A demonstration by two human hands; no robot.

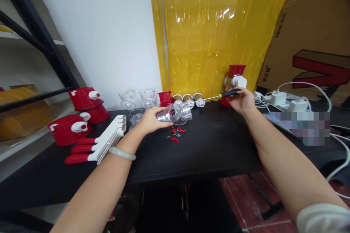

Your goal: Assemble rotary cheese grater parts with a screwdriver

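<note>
My left hand (149,119) is closed round a clear plastic housing (176,113), held just above the black table (213,145). My right hand (242,100) grips the black handle of a screwdriver (218,96) whose shaft points left toward several metal drums (188,99). Small red clips and tiny screws (175,134) lie on the table under the clear housing. An assembled red-and-white grater (235,78) stands right behind my right hand.
Red bases with white knobs (72,125) and red-and-white handles (95,145) lie at the left. More clear housings (138,100) and a red cup (165,98) stand at the back. White chargers and cables (284,100) sprawl at the right, before cardboard boxes (314,36).
</note>
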